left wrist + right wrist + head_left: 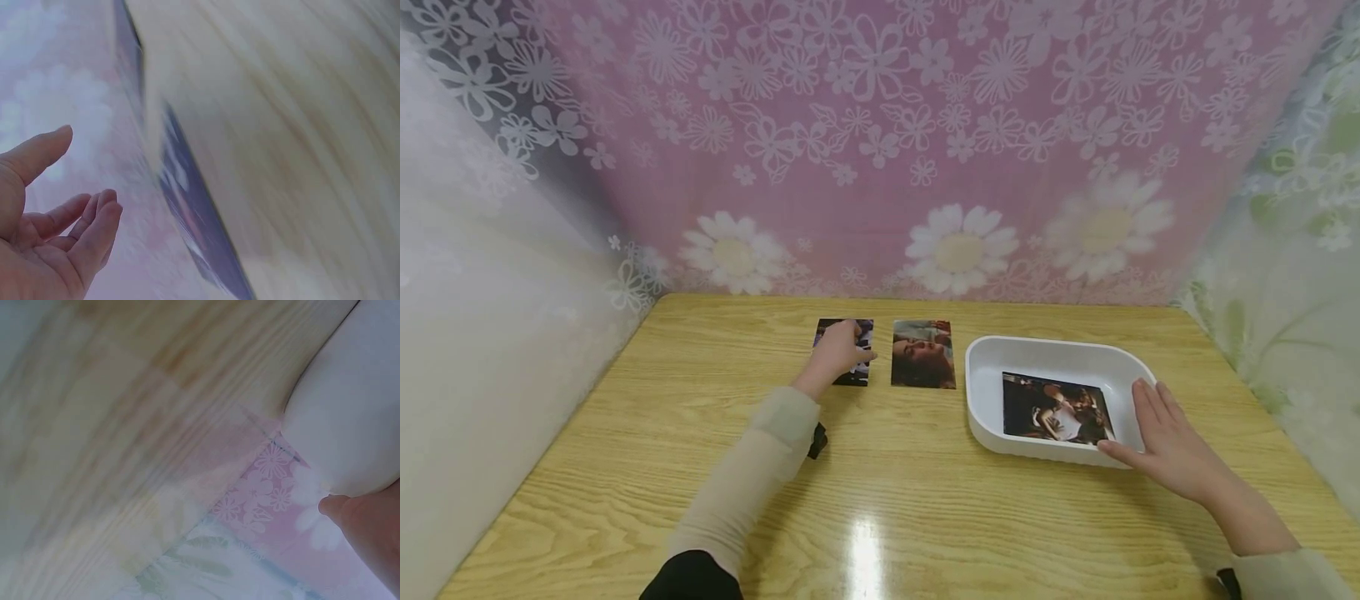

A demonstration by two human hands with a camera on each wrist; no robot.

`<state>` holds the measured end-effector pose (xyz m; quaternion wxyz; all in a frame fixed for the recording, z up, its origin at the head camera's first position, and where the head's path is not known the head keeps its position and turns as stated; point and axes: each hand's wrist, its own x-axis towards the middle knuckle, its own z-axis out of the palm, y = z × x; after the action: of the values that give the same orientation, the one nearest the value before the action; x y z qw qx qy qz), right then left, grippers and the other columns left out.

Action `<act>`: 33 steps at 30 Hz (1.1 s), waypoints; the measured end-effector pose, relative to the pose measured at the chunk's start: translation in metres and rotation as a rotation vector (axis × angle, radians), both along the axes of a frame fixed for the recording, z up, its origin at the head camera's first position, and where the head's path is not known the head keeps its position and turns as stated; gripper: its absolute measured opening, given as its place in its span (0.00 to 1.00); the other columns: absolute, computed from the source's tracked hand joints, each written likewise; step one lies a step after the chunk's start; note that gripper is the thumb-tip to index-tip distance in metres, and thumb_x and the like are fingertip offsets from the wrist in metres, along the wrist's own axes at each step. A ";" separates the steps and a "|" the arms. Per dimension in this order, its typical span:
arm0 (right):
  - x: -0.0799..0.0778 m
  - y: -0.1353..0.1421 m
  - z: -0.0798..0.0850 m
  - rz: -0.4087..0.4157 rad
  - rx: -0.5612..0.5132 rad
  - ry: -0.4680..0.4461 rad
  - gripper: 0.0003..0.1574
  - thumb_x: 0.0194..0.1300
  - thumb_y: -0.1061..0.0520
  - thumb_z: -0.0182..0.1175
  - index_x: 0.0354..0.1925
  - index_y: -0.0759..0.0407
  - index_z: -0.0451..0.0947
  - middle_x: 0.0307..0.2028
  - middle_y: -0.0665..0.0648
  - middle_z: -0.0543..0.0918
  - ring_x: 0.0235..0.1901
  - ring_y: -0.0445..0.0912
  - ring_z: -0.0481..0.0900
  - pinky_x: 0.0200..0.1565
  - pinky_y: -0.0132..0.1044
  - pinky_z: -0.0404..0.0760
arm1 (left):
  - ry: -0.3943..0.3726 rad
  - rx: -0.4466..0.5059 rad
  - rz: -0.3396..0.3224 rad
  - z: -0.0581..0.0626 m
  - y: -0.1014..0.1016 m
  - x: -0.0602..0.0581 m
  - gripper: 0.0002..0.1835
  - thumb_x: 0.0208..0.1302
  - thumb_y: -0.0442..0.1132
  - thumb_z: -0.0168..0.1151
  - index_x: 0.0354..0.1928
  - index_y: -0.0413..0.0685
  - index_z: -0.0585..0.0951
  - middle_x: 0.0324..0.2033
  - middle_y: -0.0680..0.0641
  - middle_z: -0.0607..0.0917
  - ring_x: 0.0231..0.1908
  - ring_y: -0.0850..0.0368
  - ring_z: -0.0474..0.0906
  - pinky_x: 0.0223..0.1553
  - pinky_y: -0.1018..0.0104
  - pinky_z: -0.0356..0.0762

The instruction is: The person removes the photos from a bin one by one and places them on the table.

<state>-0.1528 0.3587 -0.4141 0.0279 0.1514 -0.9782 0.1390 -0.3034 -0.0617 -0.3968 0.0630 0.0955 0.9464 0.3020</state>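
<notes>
My left hand (837, 352) hovers above a dark photo card (859, 377) that lies on the table, hiding much of it. In the left wrist view the fingers (94, 240) are loosely bent, with the thumb held apart and nothing between them. A second photo card (922, 357), showing a face turned sideways, lies just right of it. My right hand (1176, 450) rests at the right end of a white plastic basin (1052, 346), its fingers fairly straight along the rim. Inside the basin lies another dark photo card (1058, 410).
The wood-grain table (880, 467) carries the cards and the basin. Behind it hangs a pink flowered cloth (850, 183), and pale cloths (497, 333) close off the left and right sides.
</notes>
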 end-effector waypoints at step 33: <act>-0.002 0.003 -0.002 0.015 -0.009 0.015 0.60 0.58 0.43 0.55 0.62 0.79 0.30 0.61 0.79 0.35 0.62 0.55 0.18 0.58 0.39 0.20 | 0.214 0.127 -0.559 -0.003 0.171 0.035 0.29 0.53 0.50 0.62 0.54 0.41 0.71 0.46 0.47 0.75 0.45 0.62 0.70 0.43 0.79 0.64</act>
<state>-0.1550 0.3614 -0.4163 0.0351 0.1597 -0.9762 0.1425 -0.2684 0.1097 -0.3994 0.0373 0.3873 0.8639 0.3199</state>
